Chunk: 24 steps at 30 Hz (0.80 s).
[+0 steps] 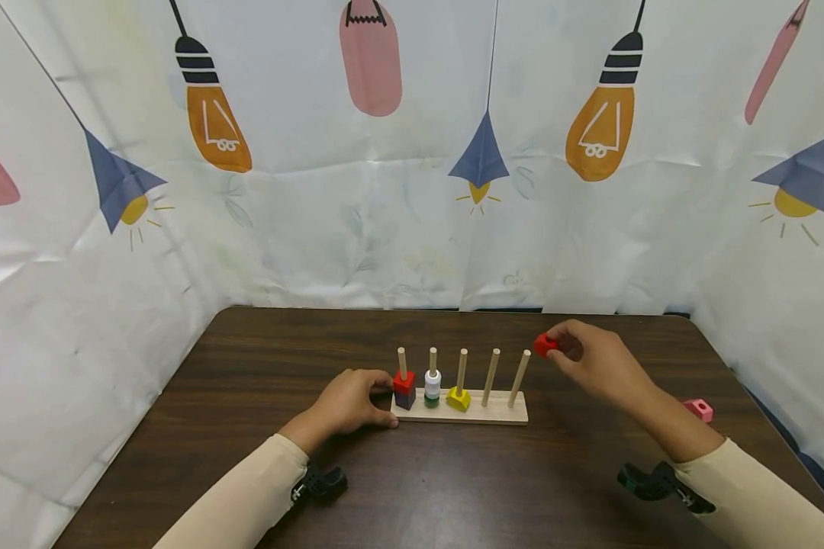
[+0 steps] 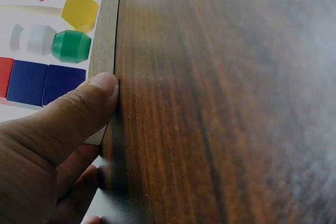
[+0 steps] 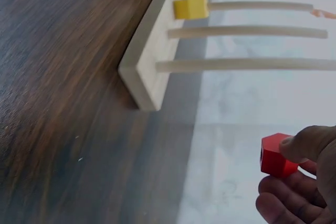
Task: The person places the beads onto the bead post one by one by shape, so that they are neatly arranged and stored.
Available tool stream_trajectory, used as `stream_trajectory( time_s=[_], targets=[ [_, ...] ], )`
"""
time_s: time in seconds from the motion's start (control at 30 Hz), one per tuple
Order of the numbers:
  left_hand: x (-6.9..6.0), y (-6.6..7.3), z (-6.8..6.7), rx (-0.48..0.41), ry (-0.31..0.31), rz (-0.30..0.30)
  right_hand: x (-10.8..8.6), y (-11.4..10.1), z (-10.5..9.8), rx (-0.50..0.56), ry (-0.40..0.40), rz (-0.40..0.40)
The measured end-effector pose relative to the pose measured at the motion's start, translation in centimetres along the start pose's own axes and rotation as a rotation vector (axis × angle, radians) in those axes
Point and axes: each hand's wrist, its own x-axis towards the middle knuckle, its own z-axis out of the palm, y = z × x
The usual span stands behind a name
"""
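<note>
A wooden peg board [image 1: 497, 413] with a row of upright pegs stands on the table. My left hand [image 1: 350, 400] grips its left end, the thumb [image 2: 86, 100] against the front edge. Beside that hand, the first peg carries dark blue blocks [image 2: 63, 82] under a red block [image 1: 403, 383]. A green bead [image 2: 72, 46] with white beads [image 1: 432, 381] above it is on the second peg, and a yellow block [image 1: 458, 399] on the third. Off the board's right end and raised, my right hand [image 1: 600, 362] pinches a red faceted bead [image 3: 275, 156] between thumb and fingers.
On the right of the table, a pink block [image 1: 700, 410] lies partly behind the right forearm. A white printed curtain [image 1: 412, 252] hangs along the far edge of the brown wooden table [image 1: 426, 488] and at both sides.
</note>
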Motion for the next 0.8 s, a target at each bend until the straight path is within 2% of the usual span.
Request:
stream_trajectory(
  time_s=[0.33,0.53,0.8],
  targets=[
    [0.0,0.0,0.0,0.001,-0.002,-0.005,0.1,-2.2,-1.2,0.003,0.049,-0.029],
    [0.0,0.1,-0.1,0.013,-0.002,-0.013,0.2,-3.4,-1.7,-0.001,0.079,-0.079],
    [0.1,0.0,0.0,0.01,0.003,-0.007,0.5,-5.0,-2.0,0.063,0.103,-0.101]
  ],
)
